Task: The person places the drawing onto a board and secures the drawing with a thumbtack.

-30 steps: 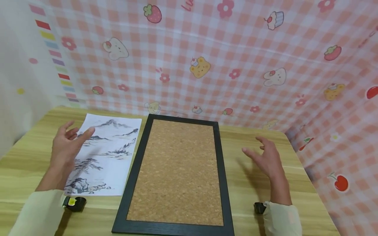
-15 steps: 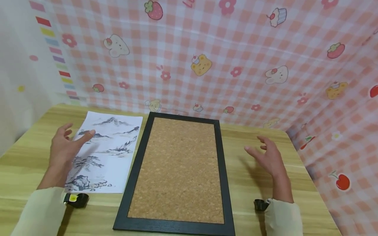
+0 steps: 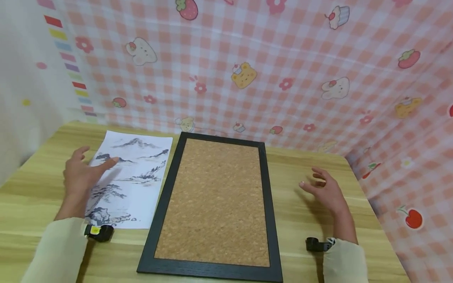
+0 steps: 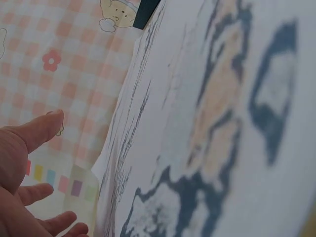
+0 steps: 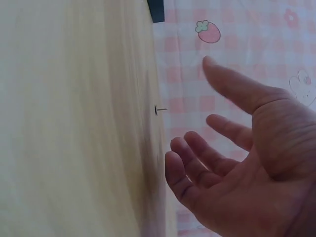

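A white sheet with an ink landscape of mountains, trees and rocks (image 3: 141, 204) lies on the left of the wooden table. Over its left edge hovers my left hand (image 3: 80, 173), thumb spread from the fingers, holding nothing. In the left wrist view the sheet (image 4: 197, 118) fills the right side, apart from the fingers. A cork board (image 3: 216, 200) in a black frame (image 3: 209, 269) lies flat between the hands. To the right of it my right hand (image 3: 327, 192) hangs above the table, fingers loosely bent and holding nothing; the right wrist view shows the palm (image 5: 242, 197).
A pink checked cloth (image 3: 219, 51) with cartoon prints hangs behind the table and along its right side. Bare wooden tabletop (image 3: 293, 224) shows right of the frame. Each wrist carries a small black camera, the left one (image 3: 102, 232) near the sheet's lower edge.
The head view has shifted slightly. Both hands have drifted a little rightward in it, and the right fingers bend slightly more. The sheet and framed board keep their places on the table.
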### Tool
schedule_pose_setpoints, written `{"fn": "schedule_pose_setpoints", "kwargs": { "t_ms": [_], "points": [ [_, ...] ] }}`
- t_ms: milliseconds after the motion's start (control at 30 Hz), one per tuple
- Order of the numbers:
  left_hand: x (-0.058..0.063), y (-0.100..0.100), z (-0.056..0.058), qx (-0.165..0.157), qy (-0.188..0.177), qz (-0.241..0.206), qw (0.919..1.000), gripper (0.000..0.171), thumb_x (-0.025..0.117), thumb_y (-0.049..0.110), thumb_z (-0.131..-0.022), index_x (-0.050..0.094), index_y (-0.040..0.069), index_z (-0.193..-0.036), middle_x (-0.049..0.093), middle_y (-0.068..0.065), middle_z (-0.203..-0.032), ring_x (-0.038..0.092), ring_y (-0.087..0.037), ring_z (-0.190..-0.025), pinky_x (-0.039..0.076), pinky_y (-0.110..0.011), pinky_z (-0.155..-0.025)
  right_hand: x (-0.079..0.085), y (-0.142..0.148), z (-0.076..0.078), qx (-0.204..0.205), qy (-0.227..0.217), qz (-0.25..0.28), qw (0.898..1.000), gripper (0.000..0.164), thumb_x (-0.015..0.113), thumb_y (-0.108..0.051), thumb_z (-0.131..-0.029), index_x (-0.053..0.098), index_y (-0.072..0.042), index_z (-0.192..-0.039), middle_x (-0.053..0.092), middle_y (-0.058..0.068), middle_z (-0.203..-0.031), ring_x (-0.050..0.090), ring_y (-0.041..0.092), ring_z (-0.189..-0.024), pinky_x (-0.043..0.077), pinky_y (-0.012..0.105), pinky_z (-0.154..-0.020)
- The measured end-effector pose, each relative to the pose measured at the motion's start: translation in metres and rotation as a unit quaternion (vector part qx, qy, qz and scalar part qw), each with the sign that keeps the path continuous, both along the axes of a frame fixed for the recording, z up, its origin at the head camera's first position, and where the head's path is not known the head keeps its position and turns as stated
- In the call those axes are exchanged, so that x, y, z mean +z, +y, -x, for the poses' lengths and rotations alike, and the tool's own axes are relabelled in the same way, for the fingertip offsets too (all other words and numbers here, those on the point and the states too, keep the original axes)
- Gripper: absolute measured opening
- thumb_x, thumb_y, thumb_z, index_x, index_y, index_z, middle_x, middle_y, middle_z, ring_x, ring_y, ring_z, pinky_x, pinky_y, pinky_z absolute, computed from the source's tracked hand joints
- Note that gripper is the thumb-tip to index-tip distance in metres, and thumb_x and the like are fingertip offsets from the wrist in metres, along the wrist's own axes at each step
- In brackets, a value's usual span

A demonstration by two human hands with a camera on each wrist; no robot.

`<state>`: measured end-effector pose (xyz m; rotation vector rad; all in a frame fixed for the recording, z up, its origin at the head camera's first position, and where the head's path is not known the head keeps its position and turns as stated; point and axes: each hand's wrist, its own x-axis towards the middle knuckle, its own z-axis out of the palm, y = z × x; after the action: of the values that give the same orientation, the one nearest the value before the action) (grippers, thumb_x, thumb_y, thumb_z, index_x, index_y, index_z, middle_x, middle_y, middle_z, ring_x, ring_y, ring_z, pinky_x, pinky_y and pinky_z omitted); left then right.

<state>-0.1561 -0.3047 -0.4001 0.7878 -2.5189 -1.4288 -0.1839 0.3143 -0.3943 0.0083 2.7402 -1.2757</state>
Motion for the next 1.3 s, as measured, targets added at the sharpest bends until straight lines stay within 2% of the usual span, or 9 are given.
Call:
{"fn": "schedule_pose_setpoints", "kwargs": {
  "t_ms": [167, 367, 467, 667, 800, 1000, 1133, 1300],
  "points": [
    [-0.001, 0.001, 0.004, -0.019, -0.037, 0.045, 0.9981, 0.101, 0.071, 0.048, -0.093, 0.011, 0.007, -0.163, 0.014, -0.033, -0.162, 0.027, -0.059, -0.136, 0.028, -0.074, -0.106, -0.005, 0.006, 0.0, 0.017, -0.004, -0.014, 1.0, 0.077, 0.069, -0.031, -0.099, 0.03, 0.004, -0.156, 0.04, 0.034, -0.148, 0.046, 0.048, -0.13, 0.047, 0.055, -0.1],
    [0.003, -0.007, -0.001, -0.014, -0.037, 0.077, 0.9962, 0.093, 0.064, 0.048, -0.096, 0.016, 0.003, -0.162, 0.018, -0.037, -0.159, 0.027, -0.061, -0.135, 0.025, -0.075, -0.103, -0.014, 0.004, 0.009, 0.03, 0.011, -0.045, 0.998, 0.061, 0.071, -0.026, -0.098, 0.049, 0.008, -0.143, 0.056, 0.032, -0.132, 0.055, 0.041, -0.115, 0.051, 0.042, -0.089],
    [0.005, -0.01, -0.002, -0.019, -0.048, 0.092, 0.9944, 0.092, 0.062, 0.049, -0.097, 0.015, 0.001, -0.161, 0.019, -0.038, -0.157, 0.026, -0.063, -0.135, 0.024, -0.076, -0.103, -0.015, 0.003, 0.013, 0.028, 0.012, -0.051, 0.998, 0.055, 0.071, -0.023, -0.097, 0.054, 0.008, -0.139, 0.059, 0.031, -0.126, 0.056, 0.04, -0.111, 0.05, 0.041, -0.086],
    [0.005, -0.013, -0.002, -0.03, -0.07, 0.076, 0.9942, 0.091, 0.059, 0.048, -0.099, 0.012, 0.002, -0.161, 0.016, -0.035, -0.16, 0.023, -0.063, -0.137, 0.022, -0.076, -0.105, -0.012, 0.001, 0.014, 0.033, 0.012, -0.07, 0.997, 0.044, 0.068, -0.018, -0.099, 0.06, 0.01, -0.131, 0.059, 0.029, -0.121, 0.056, 0.042, -0.111, 0.052, 0.043, -0.084],
    [0.003, -0.015, -0.002, -0.03, -0.067, 0.068, 0.995, 0.087, 0.061, 0.039, -0.1, 0.012, 0.0, -0.161, 0.019, -0.036, -0.158, 0.027, -0.061, -0.137, 0.027, -0.071, -0.108, -0.011, 0.0, 0.015, 0.04, 0.024, -0.09, 0.995, 0.038, 0.068, -0.016, -0.099, 0.062, 0.012, -0.125, 0.062, 0.029, -0.115, 0.059, 0.046, -0.11, 0.054, 0.043, -0.081],
    [0.004, -0.022, -0.005, -0.07, -0.047, 0.065, 0.9943, 0.084, 0.067, 0.02, -0.096, 0.017, -0.008, -0.157, 0.031, -0.043, -0.148, 0.038, -0.058, -0.129, 0.036, -0.067, -0.105, -0.007, 0.002, 0.02, 0.027, 0.033, -0.111, 0.993, 0.027, 0.067, -0.013, -0.099, 0.069, 0.008, -0.115, 0.068, 0.021, -0.103, 0.062, 0.034, -0.095, 0.051, 0.035, -0.071],
    [0.005, -0.028, -0.008, -0.086, -0.06, 0.074, 0.9918, 0.087, 0.069, 0.013, -0.093, 0.015, -0.008, -0.157, 0.031, -0.043, -0.148, 0.039, -0.059, -0.127, 0.037, -0.068, -0.102, -0.006, 0.002, 0.025, 0.025, 0.041, -0.117, 0.992, 0.025, 0.067, -0.016, -0.099, 0.072, 0.006, -0.111, 0.07, 0.018, -0.1, 0.063, 0.03, -0.088, 0.051, 0.036, -0.07],
    [0.004, -0.035, -0.006, -0.11, -0.079, 0.095, 0.9863, 0.087, 0.068, 0.004, -0.089, 0.016, -0.01, -0.156, 0.033, -0.046, -0.144, 0.04, -0.06, -0.123, 0.034, -0.071, -0.101, -0.009, 0.002, 0.023, 0.012, 0.031, -0.111, 0.993, 0.026, 0.069, -0.02, -0.099, 0.075, 0.003, -0.108, 0.072, 0.017, -0.102, 0.064, 0.031, -0.092, 0.052, 0.038, -0.075]
  ]
}}
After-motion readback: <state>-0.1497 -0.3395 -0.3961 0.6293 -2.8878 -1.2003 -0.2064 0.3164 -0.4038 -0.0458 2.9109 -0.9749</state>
